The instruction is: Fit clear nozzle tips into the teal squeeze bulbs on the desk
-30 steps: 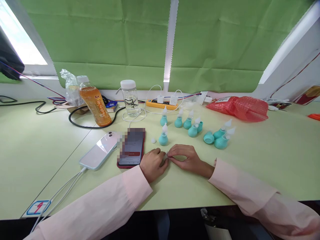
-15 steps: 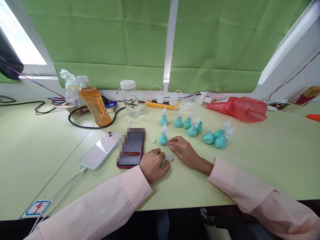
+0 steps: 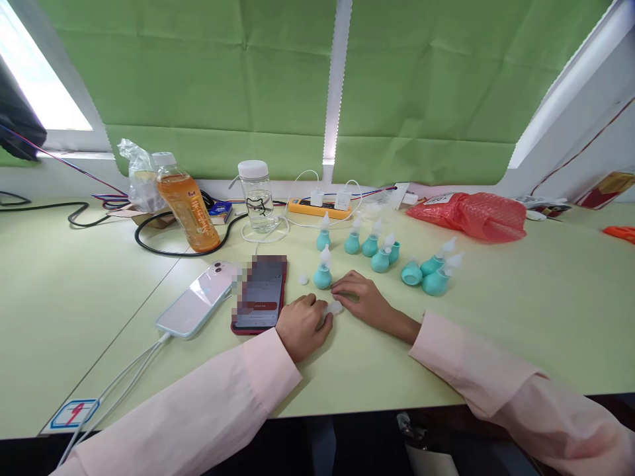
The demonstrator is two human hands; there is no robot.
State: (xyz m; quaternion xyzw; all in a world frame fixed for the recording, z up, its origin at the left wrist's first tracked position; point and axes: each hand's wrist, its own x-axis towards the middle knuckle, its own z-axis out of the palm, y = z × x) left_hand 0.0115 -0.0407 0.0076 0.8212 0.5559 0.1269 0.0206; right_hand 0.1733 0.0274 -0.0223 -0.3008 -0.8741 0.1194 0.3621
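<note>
My left hand (image 3: 303, 326) is closed on a small clear plastic nozzle (image 3: 333, 308), pinched low over the table; part of it is hidden by the fingers. Just right of it is my right hand (image 3: 361, 299), its fingers stretched toward the nozzle, thumb close beneath the fingertips, and I see nothing held there. Beyond the fingertips stands a teal bulb nasal aspirator (image 3: 322, 276) with a clear tip. A small white cap (image 3: 303, 279) lies to its left. Several similar aspirators stand behind, and a tipped teal bulb (image 3: 411, 273) lies at right beside two leaning aspirators (image 3: 436, 283).
A phone in a red case (image 3: 258, 311) lies left of my hands, with a pale phone (image 3: 197, 299) on a cable beyond it. Behind are an orange drink bottle (image 3: 188, 211), a clear water bottle (image 3: 258, 201), a power strip (image 3: 317, 210) and a red bubble-wrap bag (image 3: 471, 213).
My right hand's fingertips and thumb have drawn closer together and slightly nearer the nozzle. The nozzle in my left hand has tilted, its free end a little higher. The aspirators stay put.
</note>
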